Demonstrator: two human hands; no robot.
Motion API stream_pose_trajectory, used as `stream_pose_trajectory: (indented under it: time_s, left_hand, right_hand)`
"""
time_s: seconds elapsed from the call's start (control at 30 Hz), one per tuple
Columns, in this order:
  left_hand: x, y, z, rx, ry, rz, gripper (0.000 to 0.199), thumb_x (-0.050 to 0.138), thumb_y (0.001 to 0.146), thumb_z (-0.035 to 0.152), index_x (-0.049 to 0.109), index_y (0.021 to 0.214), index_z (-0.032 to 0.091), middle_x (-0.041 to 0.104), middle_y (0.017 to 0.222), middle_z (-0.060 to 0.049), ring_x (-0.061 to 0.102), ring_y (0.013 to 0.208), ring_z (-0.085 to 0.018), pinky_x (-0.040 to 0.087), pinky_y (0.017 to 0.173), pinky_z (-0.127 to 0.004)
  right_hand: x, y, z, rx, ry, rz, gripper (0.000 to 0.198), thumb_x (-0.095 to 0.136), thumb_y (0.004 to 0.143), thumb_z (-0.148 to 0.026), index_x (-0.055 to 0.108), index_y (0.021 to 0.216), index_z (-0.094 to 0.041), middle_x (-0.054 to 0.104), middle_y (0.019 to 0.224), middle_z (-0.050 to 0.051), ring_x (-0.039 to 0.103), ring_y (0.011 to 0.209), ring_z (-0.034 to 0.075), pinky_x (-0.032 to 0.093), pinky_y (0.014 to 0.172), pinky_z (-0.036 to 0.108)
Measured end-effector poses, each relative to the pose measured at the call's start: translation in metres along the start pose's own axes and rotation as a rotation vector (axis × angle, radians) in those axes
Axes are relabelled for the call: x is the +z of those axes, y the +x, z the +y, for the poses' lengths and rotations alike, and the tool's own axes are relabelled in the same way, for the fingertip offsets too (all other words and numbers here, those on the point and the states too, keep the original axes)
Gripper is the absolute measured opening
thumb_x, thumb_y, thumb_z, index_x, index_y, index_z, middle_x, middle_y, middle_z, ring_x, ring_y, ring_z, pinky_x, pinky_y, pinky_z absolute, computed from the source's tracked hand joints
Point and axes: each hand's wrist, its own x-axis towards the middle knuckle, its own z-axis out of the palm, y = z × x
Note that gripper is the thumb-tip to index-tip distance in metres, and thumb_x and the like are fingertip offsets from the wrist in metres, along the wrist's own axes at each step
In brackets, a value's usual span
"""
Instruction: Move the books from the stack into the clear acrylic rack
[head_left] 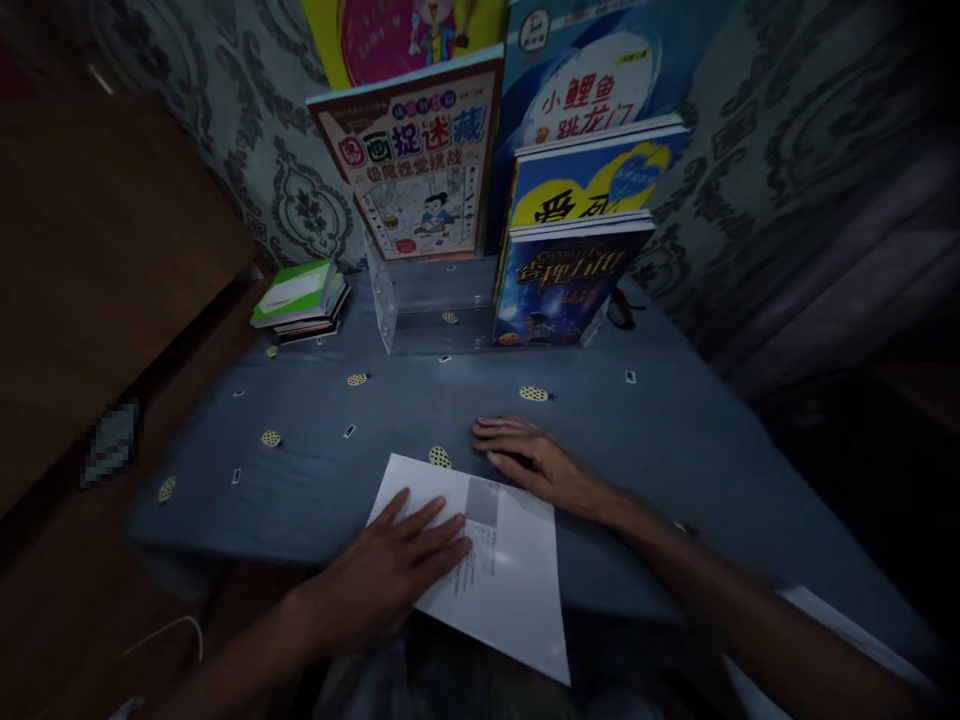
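Tablecloth [405,410], left hand [394,560] splayed on paper [517,575], right hand [547,467] loosely curved alongside

Bare left hand [390,565], bare right hand [551,468], uncovered forearms [697,585], slender fingers [424,517], dim dark clothing [457,665] at the lap

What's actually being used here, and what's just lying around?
Seemingly in use:
white printed sheet or booklet, with the left hand flat on it and the right hand at its far edge

Apparently just lying about, untouched:
small book stack
clear stand
books on the stand
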Motion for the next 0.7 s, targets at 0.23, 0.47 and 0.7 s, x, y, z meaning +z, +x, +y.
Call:
stream_pose_trajectory:
  time_s: [0.23,0.47,0.7]
  left_hand:
    - [-0.064,0.000,-0.017,-0.078,-0.116,0.224,0.027,0.041,0.106,0.030,0.065,0.116,0.022,0.076,0.091,-0.004,0.073,0.078,-0.017,0.051,0.070,-0.024]
    - [-0.130,0.046,-0.081,-0.225,-0.363,0.344,0.038,0.045,0.103,0.049,0.068,0.108,0.019,0.070,0.082,0.000,0.063,0.066,-0.013,0.041,0.058,-0.020]
    - [-0.114,0.114,-0.162,-0.217,-0.261,0.195,0.037,0.051,0.098,0.044,0.074,0.098,0.016,0.073,0.081,-0.003,0.066,0.072,-0.017,0.042,0.064,-0.023]
  right_hand:
    - [-0.017,0.006,-0.010,0.354,0.589,0.142,0.053,0.057,0.089,-0.069,0.078,0.105,-0.023,0.078,0.113,0.009,0.070,0.112,0.031,0.050,0.105,0.049]
    - [-0.030,0.010,-0.002,0.474,1.033,0.227,0.066,0.043,0.090,-0.078,0.075,0.102,-0.022,0.079,0.102,0.011,0.074,0.096,0.027,0.057,0.089,0.044]
    - [-0.021,0.007,0.015,0.441,0.693,0.360,0.055,0.076,0.079,-0.047,0.065,0.126,-0.022,0.076,0.098,0.007,0.072,0.087,0.023,0.057,0.081,0.039]
